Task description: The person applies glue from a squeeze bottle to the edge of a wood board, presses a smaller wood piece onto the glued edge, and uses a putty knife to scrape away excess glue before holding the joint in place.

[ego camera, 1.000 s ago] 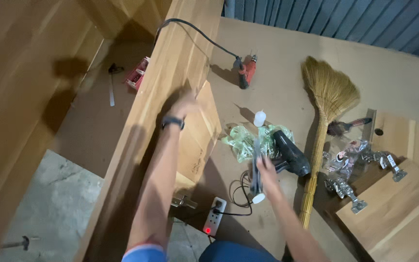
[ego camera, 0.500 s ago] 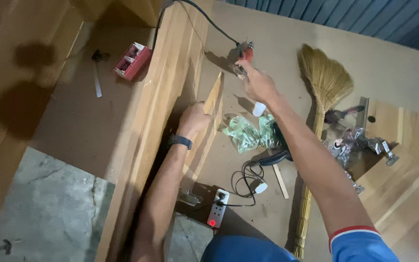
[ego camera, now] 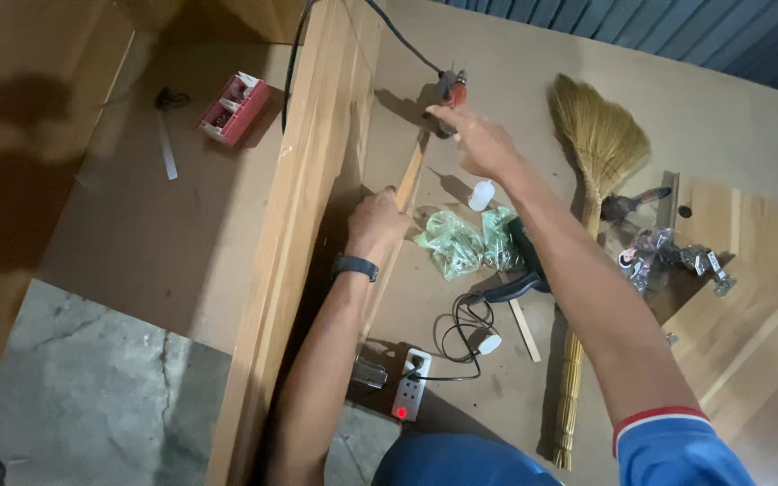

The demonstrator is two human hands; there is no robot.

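My left hand (ego camera: 375,220), with a black band on its wrist, grips the top edge of a thin wooden panel (ego camera: 411,171). That panel stands beside a tall upright wooden board (ego camera: 303,198). My right hand (ego camera: 479,139) is stretched out over the floor, fingers apart and holding nothing. Its fingertips are close to a red power tool (ego camera: 452,88), which lies on the floor with a black cable running off it. A small white bottle (ego camera: 481,195) lies just below that hand.
A straw broom (ego camera: 601,135) lies to the right. Green plastic bags (ego camera: 461,241), a black drill (ego camera: 524,261), a lit power strip (ego camera: 411,396) and metal fittings (ego camera: 668,252) are on the brown floor sheet. A red box (ego camera: 234,108) sits left of the board.
My right hand has left the spot by the drill and bottle and reached up toward the red tool. My left hand has shifted down onto the thin panel's edge.
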